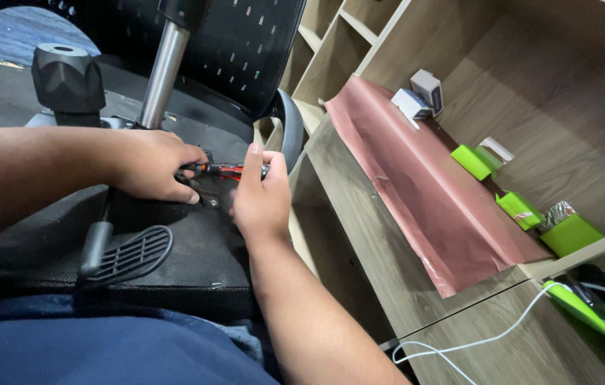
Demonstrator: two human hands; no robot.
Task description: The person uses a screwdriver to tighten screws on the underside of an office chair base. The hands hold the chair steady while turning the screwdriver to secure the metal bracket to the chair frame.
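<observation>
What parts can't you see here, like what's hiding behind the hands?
Head view only:
- Tool tip: the red and black tool runs under the left hand, so its working end is hidden.
- Tool's other end: covered by the right hand.
- Chair underside: cut off by the left edge.
- White cable: its ends leave the frame.
- Small white boxes: too small to identify.

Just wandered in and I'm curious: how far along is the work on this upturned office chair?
Done: the black office chair already lies with its underside up, silver gas cylinder exposed. In hand: the right hand holds a red-and-black handled screwdriver against the underside mechanism, while the left hand steadies its tip. Left: I can't tell how many fasteners remain; the hands hide them.
</observation>
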